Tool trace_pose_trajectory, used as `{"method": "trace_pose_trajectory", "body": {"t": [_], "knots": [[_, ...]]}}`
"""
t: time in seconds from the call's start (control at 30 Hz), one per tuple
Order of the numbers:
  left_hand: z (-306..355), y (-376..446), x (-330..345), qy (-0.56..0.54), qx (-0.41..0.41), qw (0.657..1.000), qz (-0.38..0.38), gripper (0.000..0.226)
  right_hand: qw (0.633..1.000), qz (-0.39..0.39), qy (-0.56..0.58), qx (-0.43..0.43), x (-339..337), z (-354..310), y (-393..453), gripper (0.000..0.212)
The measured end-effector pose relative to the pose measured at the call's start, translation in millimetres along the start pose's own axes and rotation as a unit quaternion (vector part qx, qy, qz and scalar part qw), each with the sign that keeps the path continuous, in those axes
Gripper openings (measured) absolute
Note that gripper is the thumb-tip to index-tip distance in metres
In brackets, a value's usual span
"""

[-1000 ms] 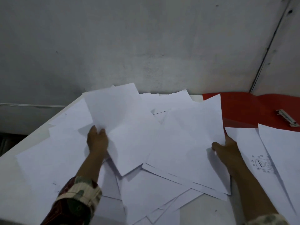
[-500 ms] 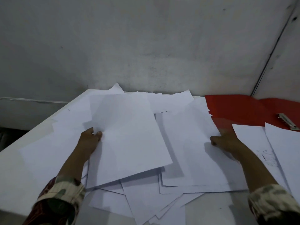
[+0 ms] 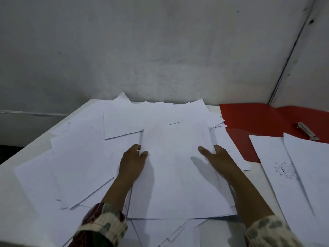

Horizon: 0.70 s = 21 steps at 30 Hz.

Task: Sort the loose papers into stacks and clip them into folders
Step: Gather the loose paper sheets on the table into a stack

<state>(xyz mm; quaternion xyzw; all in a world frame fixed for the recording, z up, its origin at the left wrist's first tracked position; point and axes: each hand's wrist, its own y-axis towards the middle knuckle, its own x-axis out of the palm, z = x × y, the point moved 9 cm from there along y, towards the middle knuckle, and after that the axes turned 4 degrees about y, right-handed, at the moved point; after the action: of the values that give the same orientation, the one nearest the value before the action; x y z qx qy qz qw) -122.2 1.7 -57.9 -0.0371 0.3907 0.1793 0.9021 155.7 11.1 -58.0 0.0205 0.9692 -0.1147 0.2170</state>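
A pile of loose white papers [image 3: 80, 157] covers the white table [image 3: 16, 221]. In the middle lies a roughly squared stack of sheets [image 3: 178, 175]. My left hand [image 3: 132, 161] pinches the stack's left edge, thumb on top. At the stack's right edge, my right hand [image 3: 219, 157] holds it with the thumb lying over the top sheet. An open red folder [image 3: 249, 118] lies at the back right, with a metal clip [image 3: 307, 131] on its inner face.
Two sheets overlap the folder's near side at the right, one of them bearing a small pencil drawing [image 3: 284, 170]. A grey wall rises right behind the table. The table's left edge drops to a dark floor.
Both hands have moved inward, sliding the separate sheets together into one stack in the middle. The papers that lay apart now overlap.
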Motion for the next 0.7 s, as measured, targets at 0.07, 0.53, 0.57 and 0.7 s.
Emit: {"method": "trace_pose_trajectory", "body": {"t": [0.07,0.53,0.57,0.7], "knots": [[4,-1,4,0.026,0.013,1.000,-0.002,0.031,1.000,0.003,-0.012,-0.016,1,0,1,0.054],[-8,48,-3,0.329,0.078,0.941,-0.024,0.039,0.979,0.174,0.104,-0.021,-33,24,3,0.025],[-13,53,-1,0.337,0.069,0.938,-0.042,0.041,0.979,0.176,0.105,-0.023,-33,24,3,0.025],[-20,71,5,0.353,0.063,0.932,-0.056,0.045,0.980,0.180,0.086,-0.028,-30,25,5,0.028]]}}
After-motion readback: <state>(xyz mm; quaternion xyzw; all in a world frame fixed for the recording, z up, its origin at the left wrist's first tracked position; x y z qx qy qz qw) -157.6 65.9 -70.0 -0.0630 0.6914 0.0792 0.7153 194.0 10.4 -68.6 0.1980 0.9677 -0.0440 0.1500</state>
